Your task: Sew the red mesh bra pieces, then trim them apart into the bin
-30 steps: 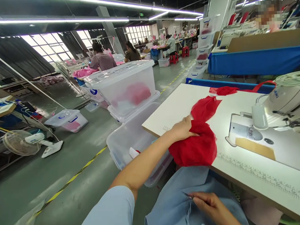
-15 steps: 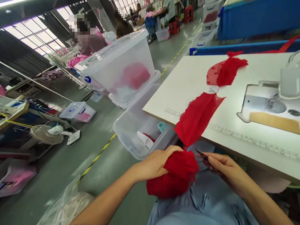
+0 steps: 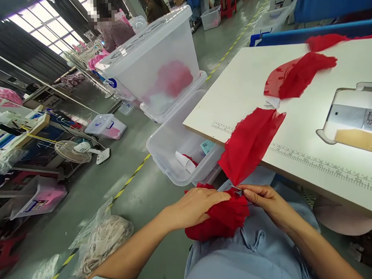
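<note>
The left hand (image 3: 197,205) lies palm-down on a crumpled bundle of red lace fabric (image 3: 221,217) gathered in the lap, its fingers curled over the soft, bunched mesh and pressing it against the pale blue garment (image 3: 248,255) beneath. The right hand (image 3: 269,201) sits just beside it on the right, fingers pinched shut around small metal thread snips (image 3: 236,188), whose thin tips touch the point where the bundle joins a flat, sheer red lace strip (image 3: 250,141). That strip hangs over the near edge of the smooth white table (image 3: 233,85), with a printed ruler scale along that edge. Farther right on the table lies another red lace piece (image 3: 296,74), partly translucent with scalloped edges. Left of the table, on the floor, stands an open clear plastic bin (image 3: 171,150), and behind it a lidded frosted tub (image 3: 153,67) holding something red.
</note>
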`<state>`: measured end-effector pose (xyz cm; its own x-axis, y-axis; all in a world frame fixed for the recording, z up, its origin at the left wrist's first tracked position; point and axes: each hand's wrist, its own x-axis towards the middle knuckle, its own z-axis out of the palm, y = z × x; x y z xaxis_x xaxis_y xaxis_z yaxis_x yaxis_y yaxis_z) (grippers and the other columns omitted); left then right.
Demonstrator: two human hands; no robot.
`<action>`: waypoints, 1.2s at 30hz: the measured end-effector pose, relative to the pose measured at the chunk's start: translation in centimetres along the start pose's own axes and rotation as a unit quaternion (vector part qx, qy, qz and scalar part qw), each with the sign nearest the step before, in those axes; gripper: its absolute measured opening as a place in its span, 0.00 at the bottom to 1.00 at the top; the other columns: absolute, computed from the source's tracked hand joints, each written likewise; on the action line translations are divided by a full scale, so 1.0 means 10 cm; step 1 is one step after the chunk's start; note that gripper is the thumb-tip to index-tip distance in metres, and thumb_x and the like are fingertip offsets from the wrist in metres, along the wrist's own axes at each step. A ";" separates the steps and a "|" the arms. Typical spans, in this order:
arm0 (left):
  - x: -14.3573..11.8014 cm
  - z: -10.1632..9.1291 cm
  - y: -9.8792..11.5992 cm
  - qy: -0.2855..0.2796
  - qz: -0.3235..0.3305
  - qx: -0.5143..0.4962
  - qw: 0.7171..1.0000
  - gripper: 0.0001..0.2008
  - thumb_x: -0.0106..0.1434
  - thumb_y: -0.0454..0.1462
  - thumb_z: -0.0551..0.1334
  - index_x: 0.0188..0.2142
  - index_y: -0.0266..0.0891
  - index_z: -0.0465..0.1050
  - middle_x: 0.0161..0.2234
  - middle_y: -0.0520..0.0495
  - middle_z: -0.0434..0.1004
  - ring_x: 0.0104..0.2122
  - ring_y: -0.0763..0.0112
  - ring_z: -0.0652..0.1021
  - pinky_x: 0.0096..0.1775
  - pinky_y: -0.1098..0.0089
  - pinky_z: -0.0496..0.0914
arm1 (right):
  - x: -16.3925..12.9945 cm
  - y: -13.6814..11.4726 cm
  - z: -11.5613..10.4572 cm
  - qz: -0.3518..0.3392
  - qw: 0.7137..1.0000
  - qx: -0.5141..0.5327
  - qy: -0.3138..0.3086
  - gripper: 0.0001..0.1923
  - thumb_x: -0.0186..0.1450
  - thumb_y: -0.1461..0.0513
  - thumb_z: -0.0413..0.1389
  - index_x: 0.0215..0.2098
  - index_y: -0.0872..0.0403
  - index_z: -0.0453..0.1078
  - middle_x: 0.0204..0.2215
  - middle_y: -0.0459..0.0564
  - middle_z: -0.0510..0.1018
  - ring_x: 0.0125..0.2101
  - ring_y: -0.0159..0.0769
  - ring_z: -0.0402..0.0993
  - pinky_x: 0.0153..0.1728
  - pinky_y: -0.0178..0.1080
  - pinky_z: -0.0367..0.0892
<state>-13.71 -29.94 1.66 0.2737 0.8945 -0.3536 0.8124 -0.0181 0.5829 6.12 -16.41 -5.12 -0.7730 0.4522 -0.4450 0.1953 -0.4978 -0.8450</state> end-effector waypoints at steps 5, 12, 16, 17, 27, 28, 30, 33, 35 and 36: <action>0.07 -0.47 0.21 -0.023 0.053 -0.106 0.993 0.26 0.62 0.31 0.59 0.59 0.48 0.58 0.55 0.47 0.73 0.50 0.62 0.77 0.49 0.66 0.69 | 0.02 0.09 -0.12 -0.041 0.996 -0.064 0.051 0.29 0.51 0.36 0.62 0.32 0.49 0.83 0.32 0.54 0.84 0.40 0.51 0.78 0.44 0.47 0.73; 1.35 -1.42 0.39 0.163 0.085 -0.027 0.983 0.16 0.64 0.34 0.58 0.52 0.38 0.65 0.53 0.44 0.73 0.53 0.60 0.73 0.54 0.66 0.66 | -0.03 0.12 -0.24 -0.095 0.981 -0.155 0.065 0.29 0.51 0.34 0.58 0.22 0.48 0.80 0.22 0.50 0.81 0.33 0.51 0.78 0.40 0.47 0.74; 1.95 -1.41 0.31 0.138 -0.054 0.101 0.984 0.16 0.56 0.31 0.62 0.46 0.33 0.69 0.52 0.33 0.68 0.52 0.43 0.71 0.50 0.51 0.67 | -0.19 0.13 -0.37 -0.105 0.971 -0.208 0.055 0.29 0.56 0.36 0.57 0.37 0.48 0.83 0.32 0.52 0.84 0.37 0.49 0.78 0.41 0.46 0.74; 1.97 -1.37 0.29 0.140 -0.054 0.107 0.983 0.16 0.56 0.32 0.62 0.45 0.33 0.69 0.52 0.31 0.68 0.51 0.40 0.71 0.49 0.49 0.67 | -0.25 0.12 -0.42 -0.110 0.971 -0.209 0.032 0.29 0.57 0.36 0.56 0.39 0.47 0.83 0.32 0.53 0.83 0.35 0.47 0.77 0.38 0.43 0.74; 0.57 -0.63 0.08 0.025 0.059 0.000 0.998 0.15 0.48 0.24 0.53 0.34 0.41 0.58 0.40 0.49 0.64 0.36 0.68 0.69 0.37 0.70 0.63 | -0.31 -0.19 -0.38 -0.142 0.987 0.064 0.040 0.26 0.54 0.39 0.63 0.29 0.52 0.81 0.16 0.43 0.60 0.19 0.27 0.49 0.20 0.33 0.47; 0.46 -0.56 0.07 0.022 0.048 -0.014 0.999 0.15 0.47 0.23 0.53 0.33 0.41 0.57 0.40 0.49 0.63 0.36 0.69 0.69 0.37 0.71 0.63 | -0.25 -0.20 -0.32 -0.099 0.991 0.063 0.066 0.27 0.52 0.39 0.64 0.30 0.53 0.81 0.17 0.43 0.61 0.20 0.27 0.49 0.21 0.33 0.47; 0.29 -0.48 0.05 0.017 0.035 -0.035 0.999 0.15 0.48 0.23 0.52 0.34 0.41 0.56 0.41 0.48 0.62 0.37 0.69 0.68 0.38 0.70 0.63 | -0.13 -0.21 -0.21 -0.035 0.995 0.047 0.080 0.30 0.47 0.38 0.67 0.30 0.54 0.81 0.19 0.44 0.63 0.21 0.27 0.49 0.21 0.32 0.47; 0.16 -0.41 0.03 0.012 0.029 -0.057 0.998 0.15 0.51 0.23 0.52 0.35 0.41 0.57 0.43 0.48 0.62 0.37 0.69 0.67 0.39 0.70 0.64 | -0.01 -0.17 -0.14 0.007 0.996 0.030 0.080 0.34 0.41 0.36 0.67 0.31 0.53 0.82 0.18 0.42 0.63 0.20 0.25 0.48 0.22 0.32 0.45; 0.12 -0.40 0.03 0.008 0.023 -0.066 0.998 0.15 0.51 0.23 0.53 0.35 0.41 0.57 0.44 0.48 0.63 0.37 0.70 0.68 0.40 0.71 0.65 | 0.03 -0.12 -0.14 0.022 0.997 0.008 0.074 0.35 0.41 0.35 0.67 0.33 0.52 0.83 0.17 0.42 0.65 0.20 0.25 0.48 0.21 0.32 0.46; 0.11 -0.39 0.03 0.005 0.020 -0.067 0.998 0.15 0.51 0.23 0.53 0.35 0.41 0.58 0.44 0.48 0.63 0.38 0.70 0.68 0.40 0.71 0.65 | 0.05 -0.10 -0.14 0.023 0.997 -0.004 0.071 0.34 0.41 0.35 0.67 0.34 0.52 0.83 0.17 0.42 0.67 0.20 0.25 0.50 0.21 0.32 0.48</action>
<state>-15.20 -27.17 4.29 0.2976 0.8991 -0.3211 0.7248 0.0061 0.6889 6.39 -14.69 -4.85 -0.6699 0.5298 -0.5201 0.2338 -0.5143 -0.8251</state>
